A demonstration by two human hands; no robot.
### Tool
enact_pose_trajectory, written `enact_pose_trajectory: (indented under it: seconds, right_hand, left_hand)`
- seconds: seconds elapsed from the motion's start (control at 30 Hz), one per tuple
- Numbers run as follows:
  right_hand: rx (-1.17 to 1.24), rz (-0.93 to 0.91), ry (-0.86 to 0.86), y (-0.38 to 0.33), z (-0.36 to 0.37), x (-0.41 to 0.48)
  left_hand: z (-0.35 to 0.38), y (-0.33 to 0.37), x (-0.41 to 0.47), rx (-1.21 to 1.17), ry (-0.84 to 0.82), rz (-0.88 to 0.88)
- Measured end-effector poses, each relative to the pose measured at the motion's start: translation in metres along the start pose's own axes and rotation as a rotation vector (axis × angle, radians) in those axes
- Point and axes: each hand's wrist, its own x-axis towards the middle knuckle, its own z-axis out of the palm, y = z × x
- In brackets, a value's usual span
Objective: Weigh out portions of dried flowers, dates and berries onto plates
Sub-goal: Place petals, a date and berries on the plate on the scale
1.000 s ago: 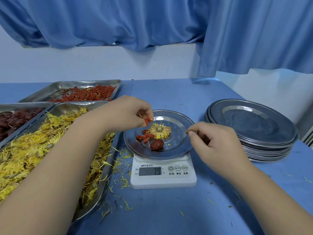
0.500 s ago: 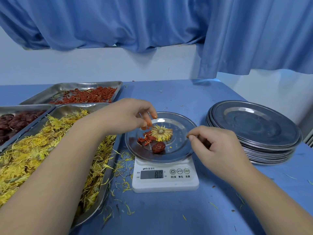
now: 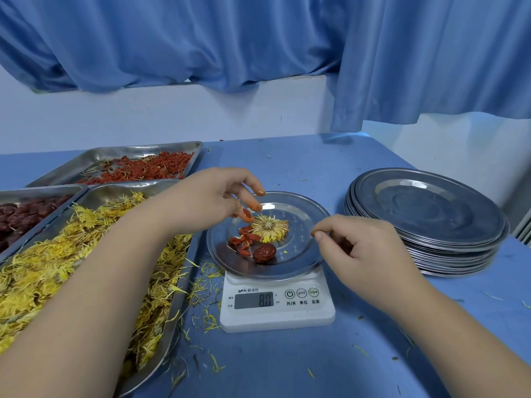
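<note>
On the scale (image 3: pixel 275 311), mid-desk (image 3: pixel 287 369), sits the plate (image 3: pixel 298 222); display reads 8.0.

Load: one dried flower (image 3: pixel 268 228) at plate centre, berries (image 3: pixel 244 241) at its 8 o'clock, one date (image 3: pixel 264 253) at 6 o'clock.

Left hand (image 3: pixel 209 202) hovers over the 10 o'clock rim, grip released, fingers loosely spread.

Right hand (image 3: pixel 362 248) is at the 3 o'clock rim, thumb against forefinger; I cannot tell whether it pinches the rim.

Judgement:
- Flower: brittle, sheds petals. I'd lift it from under the head.
- Berries: light, probably tacky. Fingertip pinch.
- Date: firm.
- Plate: thin, slick. Take it by opposite rims and keep it level.
</note>
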Motion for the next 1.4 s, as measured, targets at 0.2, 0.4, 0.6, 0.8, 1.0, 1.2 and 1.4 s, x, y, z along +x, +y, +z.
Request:
enact_pose_trajectory:
  seconds: [0.2,0.4,0.6,0.8,1.0,1.2,1.4]
  right_hand:
    - [-0.005,-0.015,-0.002,-0.001,0.001,0.000]
    - [-0.011,-0.017,-0.012,0.000,0.001,0.000]
    - [-0.008,-0.009,-0.010,-0.001,0.001,0.000]
    - [0.000,0.016,-0.025,-0.001,0.001,0.000]
    - [-0.025,0.024,-0.037,-0.001,0.001,-0.001]
    - [-0.024,0.347,-0.036,0.005,0.007,0.002]
    - [0.411,0.719,-0.115,0.002,0.013,0.005]
  left_hand:
    - [0.004,0.004,-0.002,0.053,0.055,0.015]
    - [0.004,0.005,0.000,0.155,0.065,0.058]
    - [0.000,0.000,0.001,0.063,0.116,0.062]
    - [-0.003,-0.001,0.001,0.027,0.066,0.027]
    - [0.001,-0.002,0.003,0.158,0.113,0.073]
    - [-0.004,-0.001,0.004,-0.050,0.177,0.069]
    - [-0.018,-0.003,0.004,-0.582,0.139,-0.001]
